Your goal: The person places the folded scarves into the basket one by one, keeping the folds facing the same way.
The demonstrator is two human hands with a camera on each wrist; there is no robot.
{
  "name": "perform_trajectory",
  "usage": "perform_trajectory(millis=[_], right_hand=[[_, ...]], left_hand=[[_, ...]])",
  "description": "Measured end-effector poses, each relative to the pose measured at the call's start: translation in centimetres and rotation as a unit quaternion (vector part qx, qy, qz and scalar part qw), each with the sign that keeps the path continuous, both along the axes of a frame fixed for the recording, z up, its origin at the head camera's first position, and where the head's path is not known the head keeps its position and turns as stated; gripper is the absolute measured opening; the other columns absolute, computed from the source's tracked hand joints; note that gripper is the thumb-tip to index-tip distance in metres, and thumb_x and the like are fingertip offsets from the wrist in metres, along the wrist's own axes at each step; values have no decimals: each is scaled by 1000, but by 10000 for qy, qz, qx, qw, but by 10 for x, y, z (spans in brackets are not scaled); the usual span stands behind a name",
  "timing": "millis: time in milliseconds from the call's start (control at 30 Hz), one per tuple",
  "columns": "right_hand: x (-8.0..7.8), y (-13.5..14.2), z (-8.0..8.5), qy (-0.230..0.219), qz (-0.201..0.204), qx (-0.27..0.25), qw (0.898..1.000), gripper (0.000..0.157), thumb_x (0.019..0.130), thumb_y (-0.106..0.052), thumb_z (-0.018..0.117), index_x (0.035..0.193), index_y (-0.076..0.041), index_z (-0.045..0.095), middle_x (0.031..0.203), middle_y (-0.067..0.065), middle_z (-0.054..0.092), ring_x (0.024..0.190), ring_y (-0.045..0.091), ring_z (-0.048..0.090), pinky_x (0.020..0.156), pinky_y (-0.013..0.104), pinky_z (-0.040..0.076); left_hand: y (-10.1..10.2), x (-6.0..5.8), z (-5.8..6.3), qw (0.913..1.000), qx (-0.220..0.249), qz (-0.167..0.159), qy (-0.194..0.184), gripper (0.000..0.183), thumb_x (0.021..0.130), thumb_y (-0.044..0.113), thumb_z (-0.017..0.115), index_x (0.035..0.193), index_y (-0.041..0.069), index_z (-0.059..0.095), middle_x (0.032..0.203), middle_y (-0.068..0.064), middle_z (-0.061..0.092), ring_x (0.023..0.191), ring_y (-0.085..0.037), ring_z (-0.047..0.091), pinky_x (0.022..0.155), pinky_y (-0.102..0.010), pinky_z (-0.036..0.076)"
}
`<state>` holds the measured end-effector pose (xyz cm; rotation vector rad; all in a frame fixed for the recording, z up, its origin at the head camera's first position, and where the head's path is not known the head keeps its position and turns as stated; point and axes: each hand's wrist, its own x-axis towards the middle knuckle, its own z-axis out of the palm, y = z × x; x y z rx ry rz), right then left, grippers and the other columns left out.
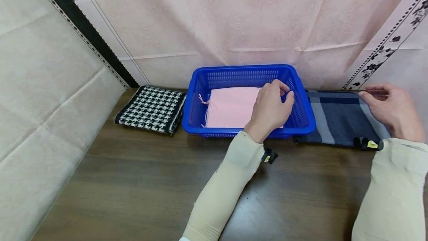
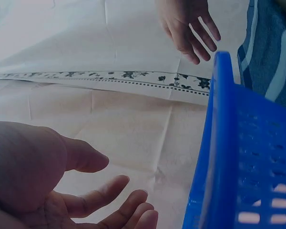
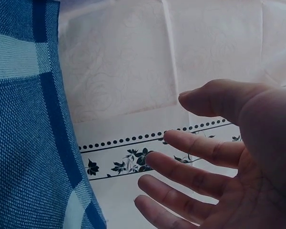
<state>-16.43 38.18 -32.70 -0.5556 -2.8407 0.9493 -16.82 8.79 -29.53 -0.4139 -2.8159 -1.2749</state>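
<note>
In the head view my left hand [image 1: 271, 104] hovers over the right part of a blue plastic basket [image 1: 249, 68]. Its fingers are loosely bent with nothing between them, as the left wrist view of the hand [image 2: 100, 191] confirms. Inside the basket lies a folded pink cloth [image 1: 230, 107] with thin ties at its left edge. My right hand [image 1: 394, 107] is above the right end of a folded blue-grey striped cloth [image 1: 344, 116]. In the right wrist view its fingers [image 3: 195, 176] are spread and relaxed, apart from the cloth.
A folded black-and-white houndstooth cloth [image 1: 152, 109] lies left of the basket on the brown wooden table [image 1: 140, 181]. Pale patterned sheets [image 1: 234, 18] hang behind and at the left, close to the basket's far side.
</note>
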Motion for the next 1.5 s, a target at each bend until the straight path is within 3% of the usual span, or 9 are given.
perform_trajectory(millis=[300, 400, 500, 1000, 1067, 1200, 1300, 1400, 1500], right_hand=[[0, 6, 0, 46, -40, 59, 10000, 69, 106, -46, 37, 153, 4, 38, 148, 35, 44, 127, 47, 47, 80, 37, 42], [1, 10, -1, 154, 12, 84, 9998, 68, 105, -47, 40, 151, 3, 42, 145, 34, 48, 102, 14, 56, 72, 21, 35], [2, 13, -2, 230, 35, 150, 9996, 68, 104, -48, 42, 149, 4, 45, 141, 32, 52, 82, -12, 37, 68, 16, 34], [1, 17, -2, 318, 29, 285, 9991, 63, 104, -43, 45, 144, 6, 49, 133, 33, 55, 71, -21, 28, 69, 19, 34], [-1, 18, -2, 381, 103, 338, 9986, 63, 104, -43, 46, 142, 6, 51, 119, 21, 66, 70, -22, 29, 69, 19, 34], [-4, 20, -4, 384, 111, 298, 9988, 63, 104, -43, 46, 144, 5, 50, 116, 18, 67, 76, -16, 41, 70, 20, 34], [-5, 21, -6, 196, -53, 173, 9996, 65, 106, -43, 40, 150, 5, 42, 139, 35, 52, 98, 14, 56, 71, 22, 33], [-4, 23, -7, 85, -323, 45, 9994, 64, 108, -40, 35, 154, 5, 35, 149, 38, 41, 117, 46, 47, 71, 22, 31], [-4, 25, -9, 76, -452, 49, 9989, 63, 108, -37, 34, 154, 6, 34, 151, 37, 40, 122, 49, 45, 71, 22, 31]], left_hand=[[12, 1, 2, 9998, -196, -28, 48, 24, 105, 33, 56, 123, 20, 63, 115, 5, 63, 100, -5, 55, 80, -17, 51], [15, 2, 2, 9998, -173, -100, 37, 24, 105, 33, 56, 123, 20, 63, 112, 6, 61, 97, -5, 53, 77, -16, 49], [18, 3, 2, 9997, -43, -215, -43, 22, 105, 33, 57, 122, 20, 63, 108, 7, 59, 94, -5, 52, 73, -14, 46], [26, 3, 2, 9997, 38, -261, -23, 22, 104, 33, 59, 122, 20, 63, 110, 7, 61, 95, -3, 52, 77, -15, 48], [27, 3, 2, 9995, 47, -320, 8, 22, 104, 33, 58, 122, 21, 63, 112, 7, 62, 98, -3, 53, 80, -15, 49], [30, 5, 2, 9988, 84, -473, 19, 22, 104, 33, 58, 122, 21, 63, 119, 7, 65, 106, -2, 58, 87, -16, 51], [33, 7, 0, 9980, 169, -610, -39, 24, 105, 32, 57, 125, 20, 62, 126, 6, 67, 111, -3, 61, 91, -17, 52], [36, 8, -2, 9970, 262, -727, -49, 26, 105, 32, 56, 128, 20, 61, 130, 5, 66, 111, -3, 61, 92, -16, 53], [37, 8, -4, 9968, 241, -755, 78, 26, 105, 31, 55, 128, 19, 61, 129, 5, 66, 103, 0, 60, 88, -13, 51]])
